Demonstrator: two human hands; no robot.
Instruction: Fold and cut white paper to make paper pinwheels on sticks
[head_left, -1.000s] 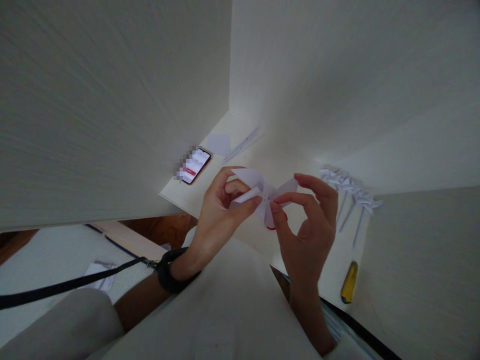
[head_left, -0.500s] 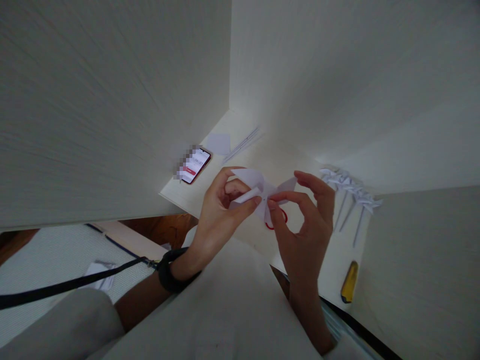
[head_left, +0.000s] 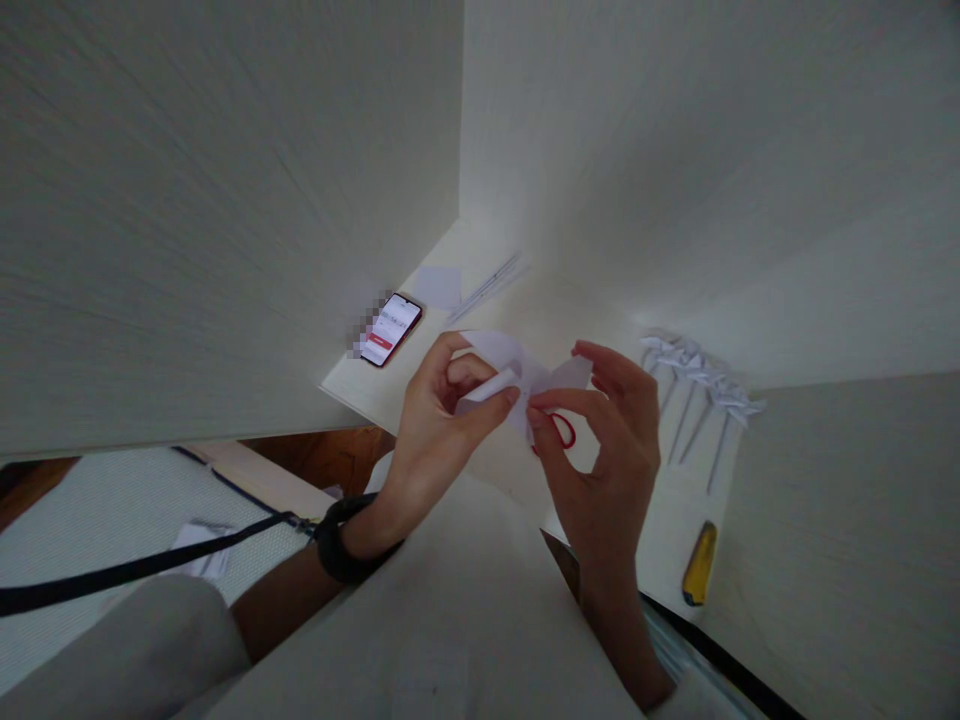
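Observation:
Between my hands is a white paper pinwheel [head_left: 534,375] with curled blades. My left hand [head_left: 446,420] is closed on its left side, thumb pressed near the centre. The thumb and forefinger of my right hand [head_left: 604,440] pinch the paper by the middle, while other right fingers touch the right blade. Just what lies under the right fingertips is hidden. A red loop like a scissors handle [head_left: 572,430] shows on the table behind my right hand. Several finished-looking paper pinwheels [head_left: 697,370] on thin sticks lie in a row to the right.
A lit phone [head_left: 391,330] lies at the table's left edge, by a square of white paper [head_left: 439,287] and several thin sticks [head_left: 487,285]. A yellow cutter [head_left: 700,565] is near the right edge. Tall pale panels [head_left: 600,150] enclose the table.
My right hand has shifted slightly left and its upper fingers have curled inward, bending the right blade. More of the red loop shows. My left hand has hardly moved.

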